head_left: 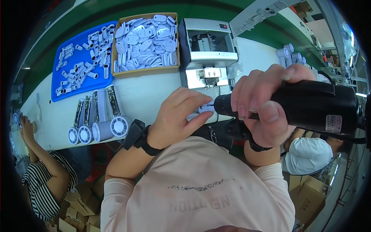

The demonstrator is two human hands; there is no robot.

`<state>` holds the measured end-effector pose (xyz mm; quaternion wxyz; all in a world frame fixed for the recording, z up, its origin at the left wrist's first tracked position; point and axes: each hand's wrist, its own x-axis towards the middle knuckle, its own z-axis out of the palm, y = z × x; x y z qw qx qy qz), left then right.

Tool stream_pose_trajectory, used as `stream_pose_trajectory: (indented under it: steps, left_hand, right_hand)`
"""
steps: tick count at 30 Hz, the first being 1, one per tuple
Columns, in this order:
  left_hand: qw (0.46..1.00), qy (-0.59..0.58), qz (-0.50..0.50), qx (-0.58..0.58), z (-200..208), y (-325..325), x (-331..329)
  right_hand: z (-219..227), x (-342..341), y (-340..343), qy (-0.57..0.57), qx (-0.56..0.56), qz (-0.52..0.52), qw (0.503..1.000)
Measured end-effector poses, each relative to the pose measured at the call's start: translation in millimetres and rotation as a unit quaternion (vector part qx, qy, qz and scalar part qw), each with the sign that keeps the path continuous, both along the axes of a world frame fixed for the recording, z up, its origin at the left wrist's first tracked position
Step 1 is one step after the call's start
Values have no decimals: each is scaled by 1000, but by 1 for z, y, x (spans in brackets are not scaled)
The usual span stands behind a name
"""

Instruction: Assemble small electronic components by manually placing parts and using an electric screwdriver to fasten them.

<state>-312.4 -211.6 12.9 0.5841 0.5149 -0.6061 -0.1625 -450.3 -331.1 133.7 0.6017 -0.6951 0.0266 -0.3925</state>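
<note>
My right hand (266,102) is wrapped round a black electric screwdriver (319,105), held almost level with its tip pointing left. At that tip is a small white plastic part (206,107), pinched between the thumb and fingers of my left hand (174,116). The fingers cover much of the part, so its full shape is hidden. Just beyond both hands stands a silver screw feeder (208,57) with an open window at the top. To the left of my left hand, several white cylindrical units (102,129) with exposed circuit boards lie side by side.
A cardboard box (146,70) full of white plastic covers stands beside a blue tray (58,87) of small white parts. More white cylinders (284,54) are at the far right. Other people sit at left (48,181) and right (309,154); cardboard boxes (311,197) lie below.
</note>
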Motion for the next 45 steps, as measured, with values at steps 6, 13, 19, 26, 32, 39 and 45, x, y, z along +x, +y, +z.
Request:
stream_pose_trajectory:
  steps: [6, 13, 19, 26, 32, 39, 45]
  left_hand:
    - [998, 44, -5, 37, 4, 4, -3]
    - [987, 145, 3, 72, 0, 10, -16]
    - [972, 221, 8, 82, 2, 10, -20]
    - [978, 185, 9, 96, 9, 9, -18]
    - [982, 167, 14, 85, 9, 10, -19]
    - [986, 148, 20, 75, 9, 10, -20]
    - [986, 151, 17, 65, 9, 12, -22]
  right_hand:
    - [2, -2, -1, -29, 9, 16, 999]
    - [6, -6, -1, -63, 30, 38, 997]
    - [6, -7, 0, -64, 23, 40, 997]
    - [5, -7, 5, -51, 12, 34, 998]
    - [7, -8, 9, -38, 25, 16, 999]
    - [9, -9, 9, -35, 18, 4, 999]
    - [10, -10, 11, -25, 19, -5, 999]
